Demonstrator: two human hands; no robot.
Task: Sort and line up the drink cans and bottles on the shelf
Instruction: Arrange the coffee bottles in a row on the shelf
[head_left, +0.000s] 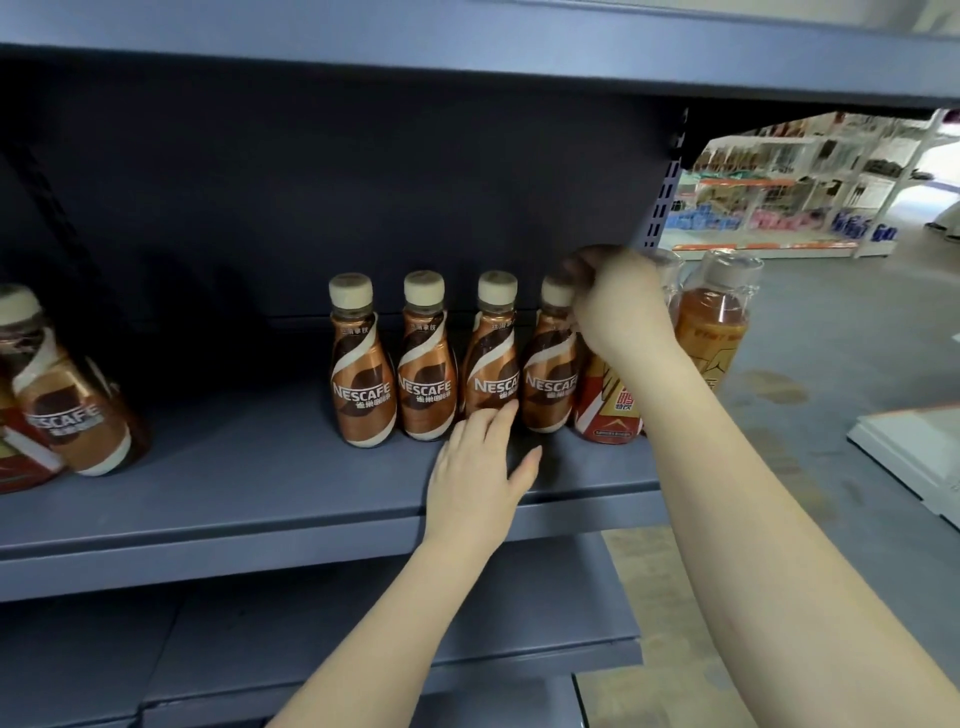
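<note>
Several brown Nescafe bottles with cream caps stand in a row on the blue-grey shelf (260, 499); the first (362, 387) is at the row's left end. My right hand (618, 301) closes its fingers on the cap of the rightmost Nescafe bottle (549, 387). My left hand (480, 467) rests on the shelf, fingers apart, fingertips touching the base of the third bottle (491, 374). Right of the row stand a red-labelled drink (608, 410) and a clear-capped orange bottle (714, 322), both partly hidden by my right arm.
At the shelf's far left another Nescafe bottle (72, 410) stands among red-labelled drinks. An upper shelf (467, 57) overhangs closely. Lower shelves (363, 660) sit below. The shelf ends at the right, with an aisle floor (857, 338) and white board (914, 447) beyond.
</note>
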